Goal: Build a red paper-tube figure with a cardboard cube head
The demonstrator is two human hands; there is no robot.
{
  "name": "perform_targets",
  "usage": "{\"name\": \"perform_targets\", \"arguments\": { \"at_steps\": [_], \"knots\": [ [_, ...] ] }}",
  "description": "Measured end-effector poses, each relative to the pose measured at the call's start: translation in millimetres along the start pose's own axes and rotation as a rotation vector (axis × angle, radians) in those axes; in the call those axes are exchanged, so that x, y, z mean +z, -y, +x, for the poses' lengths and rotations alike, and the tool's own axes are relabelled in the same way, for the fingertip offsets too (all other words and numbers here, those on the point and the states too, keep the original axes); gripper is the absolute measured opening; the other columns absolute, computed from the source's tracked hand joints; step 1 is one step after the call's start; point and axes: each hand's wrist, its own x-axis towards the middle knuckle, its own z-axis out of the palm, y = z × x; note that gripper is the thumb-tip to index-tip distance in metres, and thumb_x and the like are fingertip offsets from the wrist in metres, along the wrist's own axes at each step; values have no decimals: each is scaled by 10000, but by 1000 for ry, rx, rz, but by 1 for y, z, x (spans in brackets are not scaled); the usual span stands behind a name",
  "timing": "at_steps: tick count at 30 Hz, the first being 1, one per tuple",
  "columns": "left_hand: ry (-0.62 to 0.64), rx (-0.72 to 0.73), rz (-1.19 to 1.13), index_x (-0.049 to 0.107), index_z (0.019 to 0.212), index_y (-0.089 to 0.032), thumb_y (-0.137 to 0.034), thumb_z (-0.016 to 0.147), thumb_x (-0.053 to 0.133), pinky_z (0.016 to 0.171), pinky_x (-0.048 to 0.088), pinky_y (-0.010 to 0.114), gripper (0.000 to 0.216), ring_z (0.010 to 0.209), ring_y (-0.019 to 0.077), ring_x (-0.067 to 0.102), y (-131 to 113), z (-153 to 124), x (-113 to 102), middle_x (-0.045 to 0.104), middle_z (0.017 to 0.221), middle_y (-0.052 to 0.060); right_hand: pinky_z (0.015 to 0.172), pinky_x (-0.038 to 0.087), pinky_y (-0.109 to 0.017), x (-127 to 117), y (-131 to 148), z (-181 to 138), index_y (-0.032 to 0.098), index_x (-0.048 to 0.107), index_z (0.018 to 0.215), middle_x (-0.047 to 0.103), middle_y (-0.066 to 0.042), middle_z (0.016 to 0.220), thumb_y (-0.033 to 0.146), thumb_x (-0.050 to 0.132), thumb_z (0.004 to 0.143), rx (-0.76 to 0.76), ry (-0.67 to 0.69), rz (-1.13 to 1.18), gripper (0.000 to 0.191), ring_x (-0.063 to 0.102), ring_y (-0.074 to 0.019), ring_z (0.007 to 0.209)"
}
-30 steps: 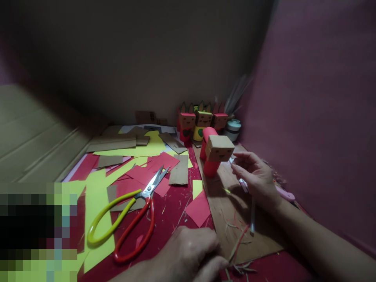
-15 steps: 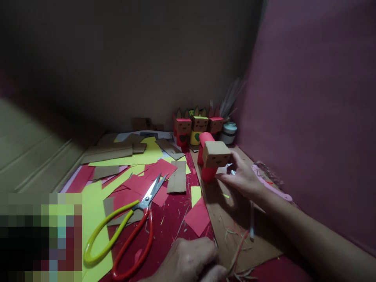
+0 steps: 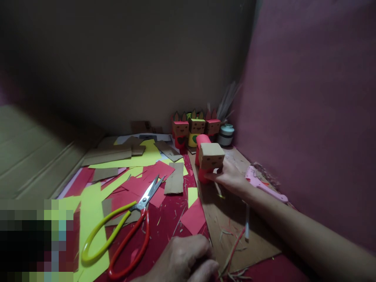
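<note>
A paper figure (image 3: 208, 161) with a brown box head and red tube legs stands on a brown cardboard sheet (image 3: 235, 223). My right hand (image 3: 230, 177) reaches out to it, fingers closed round its front red leg under the head. My left hand (image 3: 185, 260) rests at the bottom of the view as a loose fist on the red surface, at the cardboard's near edge; what it holds, if anything, is hidden. Large scissors (image 3: 123, 231) with one yellow and one red handle lie to its left.
Yellow, red and brown paper cuttings (image 3: 138, 172) cover the surface. Three finished paper figures (image 3: 195, 129) and a small jar (image 3: 226, 135) stand in the back corner. A pink tool (image 3: 264, 184) lies by the right wall. Thin strips and a white stick (image 3: 247, 223) litter the cardboard.
My right hand has moved forward and left from beside the figure and closed on its front leg. The left hand has stayed put.
</note>
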Motion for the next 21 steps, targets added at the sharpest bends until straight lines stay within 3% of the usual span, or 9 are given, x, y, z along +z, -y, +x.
{"name": "perform_targets", "arguments": {
  "at_steps": [10,21],
  "knots": [
    [21,-30,-23,620,783,-197,-279,893,542,463,366,187,157,483,86,464,-1,-1,-3,575,612,-9,882,507,-466,0,5,-2,224,560,1066,677,-87,1094,262,735,588,115,-54,38,511,620,-291,993],
    [41,-39,-15,603,787,-195,-233,889,552,489,384,190,121,527,96,514,-7,2,-8,603,641,0,863,504,-438,-2,19,-5,208,606,988,685,-75,1028,268,757,545,178,-70,66,473,637,-291,963]
  ]
}}
